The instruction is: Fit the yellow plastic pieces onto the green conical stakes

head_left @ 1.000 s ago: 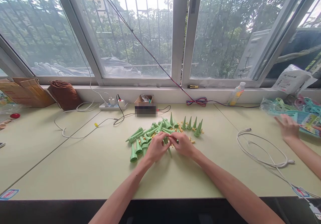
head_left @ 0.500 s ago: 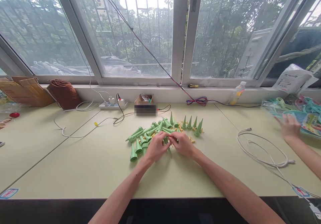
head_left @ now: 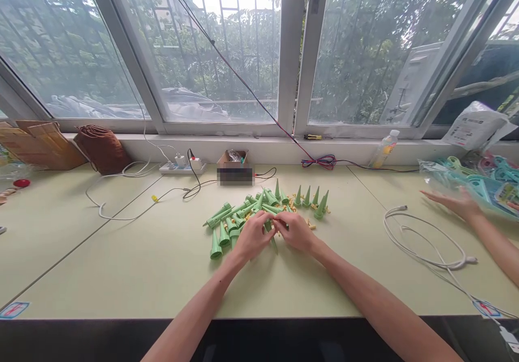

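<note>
Over the near side of a heap of green cone-shaped plastic spikes (head_left: 224, 235), my two hands meet at the fingertips. My left hand (head_left: 256, 236) is closed around a green spike (head_left: 275, 246), whose point sticks out downward between the hands. My right hand (head_left: 295, 233) is pinched against the top of that spike; whatever small thing its fingertips grip is hidden. Small yellow pieces (head_left: 311, 225) lie among the spikes and beside my right hand. Several spikes (head_left: 307, 196) stand upright, points up, in a group to the right of the heap.
At the right, a co-worker's hand (head_left: 460, 205) is spread by turquoise plastic items (head_left: 480, 188) in clear wrap. A coiled white cable (head_left: 425, 264) lies nearer. Behind the heap are a small cardboard box (head_left: 233, 159), a power strip (head_left: 182, 168) and a bottle (head_left: 384, 150).
The co-worker's hand has come away from the turquoise items and opened, fingers pointing left. My own hands stay almost where they were, with the spike held between them.
</note>
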Demonstrator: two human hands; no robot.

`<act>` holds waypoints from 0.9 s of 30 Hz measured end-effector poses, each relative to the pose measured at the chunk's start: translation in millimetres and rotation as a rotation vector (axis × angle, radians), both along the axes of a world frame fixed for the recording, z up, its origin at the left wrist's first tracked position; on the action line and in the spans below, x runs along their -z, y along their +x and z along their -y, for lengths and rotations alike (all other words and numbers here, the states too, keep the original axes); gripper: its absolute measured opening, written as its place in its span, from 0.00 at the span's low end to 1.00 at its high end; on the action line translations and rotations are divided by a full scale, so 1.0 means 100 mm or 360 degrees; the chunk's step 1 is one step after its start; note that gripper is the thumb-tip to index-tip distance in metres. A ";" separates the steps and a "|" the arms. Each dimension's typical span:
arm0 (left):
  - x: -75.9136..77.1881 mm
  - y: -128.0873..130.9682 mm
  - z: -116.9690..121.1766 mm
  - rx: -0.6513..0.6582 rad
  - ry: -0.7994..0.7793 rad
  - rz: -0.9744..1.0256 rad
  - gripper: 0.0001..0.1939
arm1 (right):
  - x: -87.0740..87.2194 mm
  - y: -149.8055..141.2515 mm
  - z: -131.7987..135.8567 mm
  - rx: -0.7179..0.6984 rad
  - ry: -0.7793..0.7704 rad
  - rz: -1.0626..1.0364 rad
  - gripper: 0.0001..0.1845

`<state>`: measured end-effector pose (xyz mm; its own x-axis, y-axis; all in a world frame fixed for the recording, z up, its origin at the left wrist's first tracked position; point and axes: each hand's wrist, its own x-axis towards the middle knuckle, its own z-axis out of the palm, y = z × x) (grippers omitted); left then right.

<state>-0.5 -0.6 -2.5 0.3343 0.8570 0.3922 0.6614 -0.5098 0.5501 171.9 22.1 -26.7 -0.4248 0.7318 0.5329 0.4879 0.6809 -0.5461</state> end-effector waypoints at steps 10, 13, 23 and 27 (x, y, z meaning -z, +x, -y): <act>-0.02 0.00 0.01 -0.0017 -0.0010 -0.0003 0.06 | 0.01 0.00 0.00 0.0005 -0.0014 0.0009 0.10; -0.03 0.01 0.02 -0.0013 -0.0043 -0.0015 0.06 | 0.02 0.00 0.00 0.0010 -0.0009 0.0019 0.10; -0.02 0.01 0.01 -0.0009 -0.0041 -0.0041 0.07 | 0.02 0.01 0.00 0.0010 -0.0005 0.0020 0.11; -0.01 0.00 0.01 -0.0008 -0.0049 -0.0033 0.07 | 0.01 0.00 0.00 0.0001 -0.0007 0.0010 0.11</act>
<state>-0.2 -1.4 -1.7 0.3379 0.8701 0.3588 0.6753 -0.4897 0.5516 172.3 22.0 -27.5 -0.4278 0.7343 0.5270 0.4917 0.6783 -0.5460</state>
